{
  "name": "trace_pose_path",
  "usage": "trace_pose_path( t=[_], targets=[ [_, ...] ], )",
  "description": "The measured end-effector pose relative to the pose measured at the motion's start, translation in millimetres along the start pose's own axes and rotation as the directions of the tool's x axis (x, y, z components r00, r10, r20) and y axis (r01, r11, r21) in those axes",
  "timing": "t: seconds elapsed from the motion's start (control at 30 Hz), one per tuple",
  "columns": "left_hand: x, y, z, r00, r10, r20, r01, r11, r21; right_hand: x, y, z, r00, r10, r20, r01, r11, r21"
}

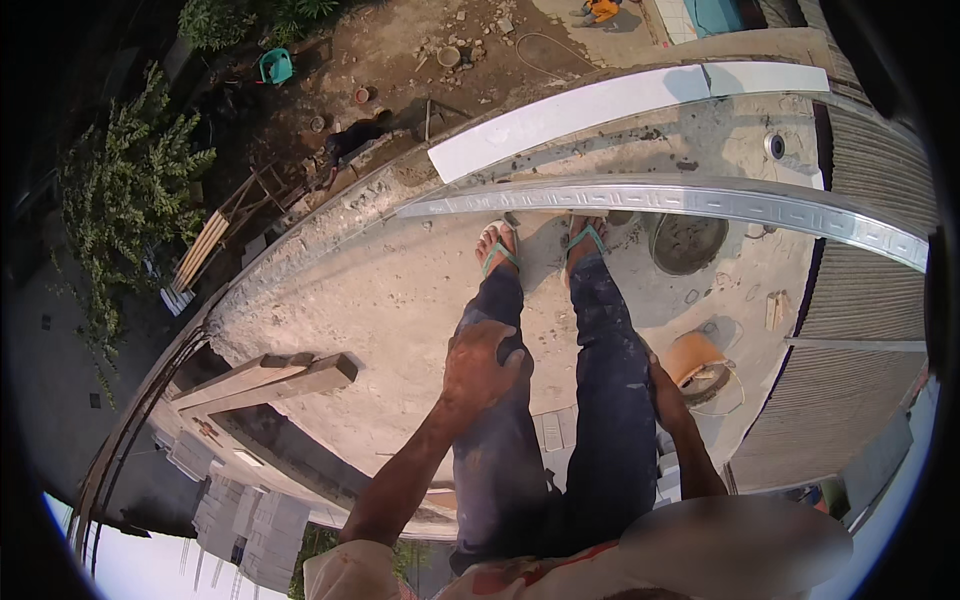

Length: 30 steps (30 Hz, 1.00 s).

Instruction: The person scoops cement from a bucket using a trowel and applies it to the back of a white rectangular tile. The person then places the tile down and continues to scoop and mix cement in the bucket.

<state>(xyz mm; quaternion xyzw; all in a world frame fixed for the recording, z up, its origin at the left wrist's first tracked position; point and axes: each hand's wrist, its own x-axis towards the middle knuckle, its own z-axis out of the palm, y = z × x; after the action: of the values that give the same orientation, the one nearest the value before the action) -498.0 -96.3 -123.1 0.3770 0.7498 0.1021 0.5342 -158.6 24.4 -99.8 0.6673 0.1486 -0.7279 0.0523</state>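
Observation:
My left hand (483, 367) rests on the knee of my dark blue trousers (610, 370), thumb spread apart from the other fingers. My right hand (668, 392) lies along the outer side of the other leg, its fingers partly hidden. Neither hand holds anything. Beyond my sandalled feet (500, 245), a long perforated metal channel (660, 198) runs crosswise over the concrete slab. To the right of my right hand, an orange bucket (693, 357) lies tipped, with grey residue at its mouth. A round basin (690, 243) with grey material stands near my right foot.
A long white strip (570, 118) lies along the slab's far edge, with a drop to the dirt ground beyond. A small round dark-centred object (774, 146) sits at the far right. Corrugated roofing (865, 290) borders the right; wooden beams (265, 382) lie beside an opening at left.

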Motion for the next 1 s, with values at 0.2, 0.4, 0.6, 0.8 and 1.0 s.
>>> trace_pose_path(
  t=[0.2,0.4,0.6,0.8,1.0],
  targets=[
    [-26,11,42,0.977,-0.041,0.209,-0.003,0.979,0.206,-123,46,12,0.967,-0.252,0.035,0.168,0.531,-0.831],
    [-37,35,67,0.94,-0.083,0.33,-0.047,0.929,0.368,-112,117,13,0.954,-0.098,-0.283,-0.194,0.518,-0.833],
    [-27,26,125,0.926,-0.064,0.372,-0.138,0.861,0.49,-92,175,-28,0.947,0.011,-0.321,-0.245,0.67,-0.701],
    [104,17,259,0.876,-0.253,0.411,0.316,0.944,-0.091,-96,225,-65,0.945,-0.109,-0.307,-0.12,0.761,-0.637],
    [198,135,349,0.868,-0.312,0.386,0.47,0.768,-0.436,-65,290,-194,0.848,-0.132,-0.513,0.027,0.978,-0.207]
  ],
)
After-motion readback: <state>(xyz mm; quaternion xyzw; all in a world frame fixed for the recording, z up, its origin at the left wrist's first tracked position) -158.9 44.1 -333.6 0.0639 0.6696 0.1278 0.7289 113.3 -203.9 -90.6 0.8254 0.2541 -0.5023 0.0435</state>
